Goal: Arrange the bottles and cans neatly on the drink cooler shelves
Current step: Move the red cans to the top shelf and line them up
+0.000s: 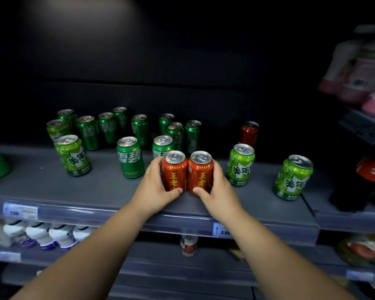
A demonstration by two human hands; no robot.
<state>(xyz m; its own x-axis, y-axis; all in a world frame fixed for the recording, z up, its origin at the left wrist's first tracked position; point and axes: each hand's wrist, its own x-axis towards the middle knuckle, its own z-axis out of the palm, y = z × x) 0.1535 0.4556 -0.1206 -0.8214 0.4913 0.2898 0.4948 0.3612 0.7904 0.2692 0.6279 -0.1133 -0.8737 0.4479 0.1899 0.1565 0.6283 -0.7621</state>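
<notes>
Cans in red are being drawn together at the centre of the frame, near the front of the grey shelf (74, 191). The left red can (174, 169) and the right red can (200, 171) are standing upright, side by side, touching or very nearly so. It looks to me like the person is pairing them into a tidy front row, away from the loose dark green cans (130, 156) crowding behind and to the left.

The left hand (158, 185) is gripping the left red can from its outer side, fingers curling round the back and thumb lying low across the front. The right hand (217, 187) is mirroring it on the right red can.

A third red can (249, 134) is waiting further back at right of centre, apart from the pair.
</notes>
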